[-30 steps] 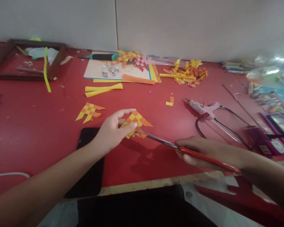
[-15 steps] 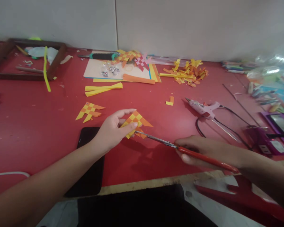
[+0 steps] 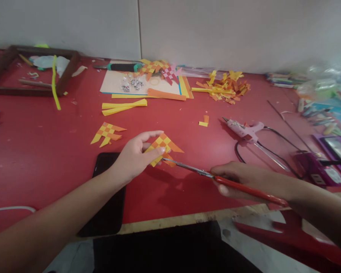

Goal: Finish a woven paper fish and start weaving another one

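Note:
My left hand [image 3: 138, 153] pinches a woven paper fish [image 3: 165, 142], yellow and orange in a checked pattern, between thumb and fingers. My right hand [image 3: 238, 180] is closed around the red handle of a pair of scissors [image 3: 197, 170], seen edge-on. Their thin metal tips reach the lower edge of the fish beside my left thumb; whether the blades are apart cannot be made out. Another woven paper fish [image 3: 107, 133] lies on the red table to the left. A black phone [image 3: 109, 212] lies partly under my left forearm.
Yellow paper strips [image 3: 123, 107] lie behind the hands, with a heap of paper scraps [image 3: 229, 89] at the back. A pink glue gun [image 3: 244, 131] and its cord are on the right. A brown frame [image 3: 25, 91] stands back left. The table's front edge [image 3: 170, 223] is close.
My right hand and the scissors have shifted very slightly. My left hand and the fish stay in nearly the same place.

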Tool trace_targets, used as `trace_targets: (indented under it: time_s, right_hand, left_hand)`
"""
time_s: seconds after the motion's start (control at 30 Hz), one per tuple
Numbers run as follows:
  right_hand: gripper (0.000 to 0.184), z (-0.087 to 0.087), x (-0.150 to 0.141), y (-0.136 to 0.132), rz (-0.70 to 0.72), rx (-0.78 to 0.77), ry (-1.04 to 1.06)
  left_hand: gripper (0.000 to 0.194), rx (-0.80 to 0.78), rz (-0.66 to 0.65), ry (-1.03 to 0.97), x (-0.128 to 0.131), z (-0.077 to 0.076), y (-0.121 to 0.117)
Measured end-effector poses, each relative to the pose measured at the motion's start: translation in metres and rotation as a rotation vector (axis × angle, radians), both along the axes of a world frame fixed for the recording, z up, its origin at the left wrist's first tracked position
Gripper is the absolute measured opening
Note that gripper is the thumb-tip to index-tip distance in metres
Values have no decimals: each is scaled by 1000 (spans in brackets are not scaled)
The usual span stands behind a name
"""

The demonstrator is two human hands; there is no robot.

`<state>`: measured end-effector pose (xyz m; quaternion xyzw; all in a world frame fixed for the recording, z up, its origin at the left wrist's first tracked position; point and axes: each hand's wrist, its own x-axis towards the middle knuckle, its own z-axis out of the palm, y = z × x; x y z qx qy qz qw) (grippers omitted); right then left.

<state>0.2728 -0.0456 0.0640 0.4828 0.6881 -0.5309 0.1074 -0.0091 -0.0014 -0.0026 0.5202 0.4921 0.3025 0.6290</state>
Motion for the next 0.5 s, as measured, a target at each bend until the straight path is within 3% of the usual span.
trace_targets:
  time_s: [0.5]
  right_hand:
    - [53,-6,2,2,-24,-67,-7]
  left_hand:
    - [55,36,-27,15,-1,-2,0]
